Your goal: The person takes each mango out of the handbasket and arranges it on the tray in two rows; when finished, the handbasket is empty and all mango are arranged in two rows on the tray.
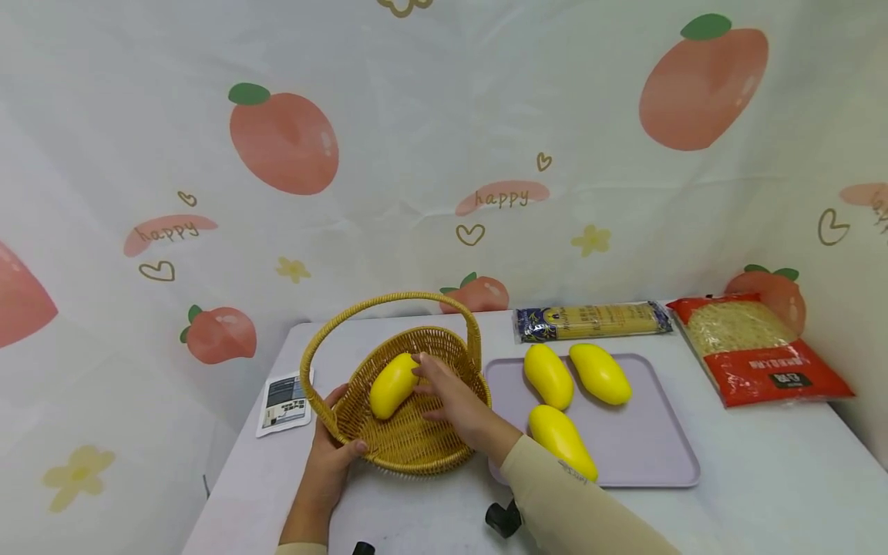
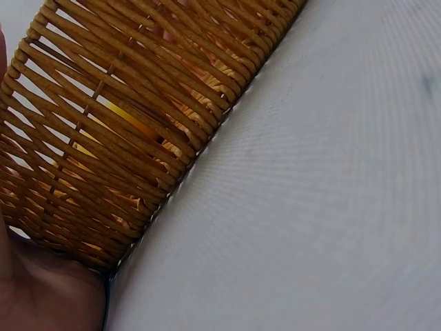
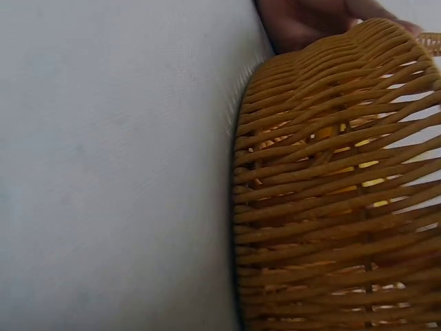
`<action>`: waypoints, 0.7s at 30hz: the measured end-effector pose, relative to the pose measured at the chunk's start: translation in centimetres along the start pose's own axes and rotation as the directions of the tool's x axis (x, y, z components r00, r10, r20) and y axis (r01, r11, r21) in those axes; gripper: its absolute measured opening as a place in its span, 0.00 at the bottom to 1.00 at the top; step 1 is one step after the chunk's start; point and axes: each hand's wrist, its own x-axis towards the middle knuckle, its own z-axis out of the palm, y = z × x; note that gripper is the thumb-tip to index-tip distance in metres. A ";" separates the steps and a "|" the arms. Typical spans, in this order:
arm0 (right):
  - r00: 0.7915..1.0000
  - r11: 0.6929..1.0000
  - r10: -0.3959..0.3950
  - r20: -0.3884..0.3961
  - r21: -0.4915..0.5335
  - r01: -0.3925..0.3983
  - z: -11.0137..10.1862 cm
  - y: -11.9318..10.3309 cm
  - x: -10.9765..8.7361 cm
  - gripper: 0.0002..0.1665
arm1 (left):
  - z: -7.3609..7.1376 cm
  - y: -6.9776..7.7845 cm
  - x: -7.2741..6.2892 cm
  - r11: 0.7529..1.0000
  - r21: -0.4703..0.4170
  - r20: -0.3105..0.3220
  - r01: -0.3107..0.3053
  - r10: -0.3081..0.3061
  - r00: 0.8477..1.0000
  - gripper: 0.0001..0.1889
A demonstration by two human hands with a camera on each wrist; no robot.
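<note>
A wicker basket (image 1: 423,455) with a tall arched handle stands on the table. One yellow mango (image 1: 393,388) lies inside it, toward the left. My left hand (image 1: 331,455) holds the basket's left side, thumb over the near rim. Reaching in from the right, my right hand (image 1: 451,401) has its fingers loosely extended, with the fingertips right at the mango's right end. Through the weave in the left wrist view, slivers of the yellow mango (image 2: 127,118) show. The right wrist view has the basket's woven wall (image 3: 337,227) up close, and the left hand (image 3: 303,24) beyond it.
Right of the basket, a lilac tray (image 1: 645,455) carries three more mangoes (image 1: 600,374). Behind it lies a long pack of noodles (image 1: 597,321), with a red bag of pasta (image 1: 763,362) at the far right. A small white packet (image 1: 286,402) lies left of the basket.
</note>
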 end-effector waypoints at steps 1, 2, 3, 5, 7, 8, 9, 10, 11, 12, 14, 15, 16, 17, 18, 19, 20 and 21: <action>1.000 1.000 0.017 -0.011 0.006 -0.017 0.1 0.0 0.2 0.48 | 0.0 -0.1 0.0 1.000 -0.001 0.000 0.001 -0.001 1.000 0.51; 0.999 0.999 0.033 -0.022 0.007 -0.033 0.3 0.0 0.5 0.49 | -0.1 -0.1 0.0 1.000 -0.001 -0.001 0.003 -0.003 1.000 0.51; 0.998 0.999 0.050 -0.029 0.007 -0.050 0.4 0.1 0.8 0.50 | -0.1 -0.2 0.0 1.000 0.000 -0.003 0.003 -0.003 1.000 0.51; 0.996 0.996 0.083 -0.044 -0.015 -0.083 0.7 0.1 1.3 0.52 | -0.2 -0.3 0.1 1.000 0.003 -0.007 0.007 -0.007 1.000 0.51; 0.991 0.991 0.116 -0.060 -0.053 -0.119 1.0 0.1 1.8 0.55 | -0.2 -0.3 0.1 1.000 0.007 -0.012 0.010 -0.010 1.000 0.50; 0.989 0.988 0.128 -0.069 -0.077 -0.133 1.1 0.2 2.1 0.56 | -0.2 -0.3 0.1 1.000 0.011 -0.013 0.012 -0.012 1.000 0.50; 0.987 0.983 0.139 -0.080 -0.106 -0.147 1.2 0.3 2.3 0.57 | -0.2 -0.4 0.1 1.000 0.014 -0.013 0.014 -0.014 1.000 0.50; 0.985 0.978 0.144 -0.094 -0.139 -0.157 1.2 0.4 2.5 0.58 | -0.2 -0.4 0.1 1.000 0.017 -0.012 0.017 -0.017 1.000 0.50; 0.985 0.971 0.140 -0.105 -0.182 -0.158 1.3 0.5 2.6 0.58 | -0.2 -0.3 0.0 1.000 0.019 -0.010 0.018 -0.018 1.000 0.50; 0.985 0.960 0.128 -0.112 -0.235 -0.152 1.4 0.7 2.8 0.58 | -0.2 -0.3 0.0 1.000 0.020 -0.008 0.017 -0.017 1.000 0.51; 0.990 0.922 0.087 -0.114 -0.367 -0.123 1.5 0.9 3.0 0.58 | -0.2 -0.3 0.0 1.000 0.022 -0.005 0.014 -0.014 1.000 0.51; 0.991 0.894 0.067 -0.113 -0.433 -0.110 1.6 1.1 3.1 0.58 | -0.2 -0.3 0.1 1.000 0.020 -0.004 0.012 -0.012 1.000 0.51; 0.993 0.866 0.047 -0.104 -0.491 -0.093 1.7 1.2 3.1 0.58 | -0.2 -0.3 0.1 1.000 0.021 -0.003 0.008 -0.008 1.000 0.52; 0.995 0.832 0.031 -0.094 -0.549 -0.078 1.8 1.4 3.2 0.58 | -0.2 -0.2 0.1 1.000 0.021 -0.001 0.006 -0.006 1.000 0.52; 0.996 0.801 0.023 -0.084 -0.595 -0.069 1.9 1.5 3.3 0.59 | -0.2 -0.2 0.1 1.000 0.021 -0.001 0.003 -0.003 1.000 0.52; 0.997 0.774 0.019 -0.075 -0.630 -0.062 2.0 1.7 3.4 0.58 | -0.2 -0.2 0.1 1.000 0.021 0.002 0.001 -0.001 1.000 0.52; 0.998 0.754 0.018 -0.066 -0.654 -0.057 2.1 1.7 3.5 0.58 | -0.2 -0.1 0.0 1.000 0.021 0.006 -0.001 0.001 1.000 0.51; 0.998 0.737 0.017 -0.059 -0.674 -0.052 2.3 1.8 3.6 0.58 | -0.2 -0.1 0.0 1.000 0.021 0.008 -0.002 0.002 1.000 0.51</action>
